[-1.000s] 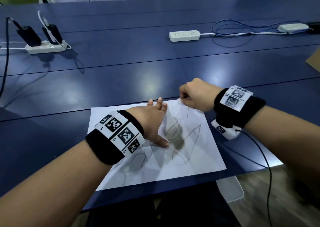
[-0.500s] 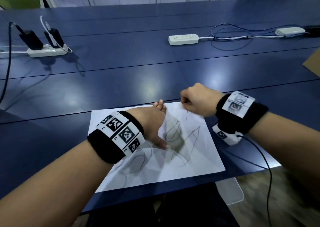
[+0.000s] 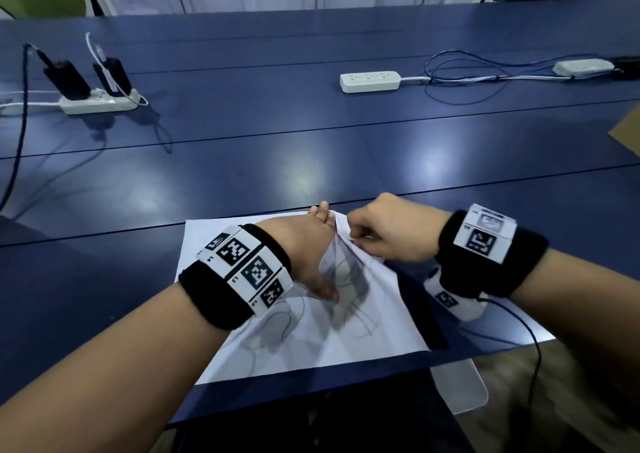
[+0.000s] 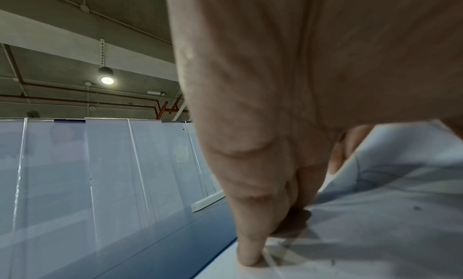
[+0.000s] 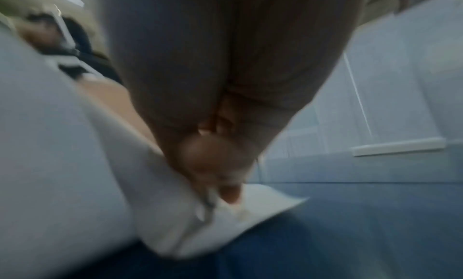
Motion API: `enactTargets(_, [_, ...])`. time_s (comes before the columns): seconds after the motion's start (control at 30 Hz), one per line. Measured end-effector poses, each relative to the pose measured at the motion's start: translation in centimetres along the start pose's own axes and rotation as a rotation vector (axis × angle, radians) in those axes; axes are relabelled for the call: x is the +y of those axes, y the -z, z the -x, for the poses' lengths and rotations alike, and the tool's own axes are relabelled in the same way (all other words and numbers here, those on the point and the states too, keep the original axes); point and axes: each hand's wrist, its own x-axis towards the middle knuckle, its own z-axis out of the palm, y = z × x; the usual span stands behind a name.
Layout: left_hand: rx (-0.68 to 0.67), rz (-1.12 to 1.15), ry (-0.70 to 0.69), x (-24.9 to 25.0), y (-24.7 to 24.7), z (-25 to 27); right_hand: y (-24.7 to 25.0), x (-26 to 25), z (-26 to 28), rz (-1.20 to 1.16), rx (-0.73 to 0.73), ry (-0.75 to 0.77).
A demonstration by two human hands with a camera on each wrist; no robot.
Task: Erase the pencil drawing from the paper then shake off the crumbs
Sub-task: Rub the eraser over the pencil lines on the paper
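While the paper [image 3: 363,317] lies near the front edge of the blue table [image 3: 242,161], its far right corner is lifted clear of the surface and pulled toward the middle of the sheet. That corner is pinched by the right hand [image 3: 388,234], whose fingers are curled tightly around the raised fold; the right wrist view, though blurred, shows the fingertips [image 5: 229,194] closed on the white edge. The left hand [image 3: 304,248] is laid flat on the sheet, its fingers straight and pressed down near the far edge, the thumb spread toward the pencil drawing [image 3: 349,290]. In the left wrist view the fingers [image 4: 250,249] are seen pressed on the paper [image 4: 375,223] just inside its border. The grey pencil lines are partly covered by the left hand and its shadow, and partly bent up with the lifted fold. No eraser can be made out in either hand.

Well apart from the sheet, toward the far left of the table, a white power strip [image 3: 97,104] with two black adapters [image 3: 69,76] plugged in is seen. A second power strip [image 3: 370,82] is placed toward the far middle, with loose cables [image 3: 485,78] trailing to a third white unit [image 3: 583,66] at the far right edge. A brown cardboard corner [image 3: 628,134] is cut off at the right edge. Both wrists are wrapped in black bands bearing printed markers [image 3: 247,269].
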Motion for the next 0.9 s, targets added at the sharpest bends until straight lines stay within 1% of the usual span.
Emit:
enactTargets(0.03, [0.001,-0.003,-0.001,0.0,0.0,0.0,-0.1,-0.2,0.0,0.018,-0.006,0.011])
enactTargets(0.07, [0.004,-0.004,-0.003,0.0,-0.1,-0.1,0.2,0.1,-0.1,0.041,0.016,-0.016])
enactTargets(0.2, [0.024,0.024,-0.022,-0.6,-0.5,-0.2,1.9,4.0,-0.6,-0.037,0.149,-0.265])
enactTargets(0.27, [0.021,0.050,-0.034,-0.9,-0.6,-0.2,2.1,4.9,-0.2,-0.086,0.210,-0.302])
enactTargets(0.37, [0.021,0.014,-0.021,-0.5,-0.2,-0.3,1.9,3.9,0.7,-0.163,0.242,-0.248])
enactTargets(0.43, [0.096,-0.013,-0.019,0.1,0.2,-0.4,1.6,2.8,1.0,-0.165,0.199,-0.197])
enactTargets(0.53, [0.259,-0.028,-0.042,0.7,0.6,-0.9,0.7,1.3,1.0,-0.170,0.121,-0.133])
enactTargets(0.57, [0.283,-0.030,-0.055,0.7,0.7,-1.0,0.4,0.9,0.9,-0.181,0.088,-0.110])
enactTargets(0.67, [0.268,0.012,-0.037,0.4,0.7,-1.2,-0.2,1.0,0.2,-0.149,0.004,-0.096])
enactTargets(0.77, [0.271,0.059,-0.028,0.1,0.6,-1.2,0.7,2.5,-1.5,-0.063,0.042,-0.170])
enactTargets(0.83, [0.264,0.074,-0.032,0.0,0.5,-1.1,1.1,3.2,-2.1,-0.057,0.061,-0.215])
enactTargets(0.9, [0.255,0.082,-0.036,0.0,0.4,-1.1,0.9,2.5,-1.5,-0.064,0.062,-0.174])
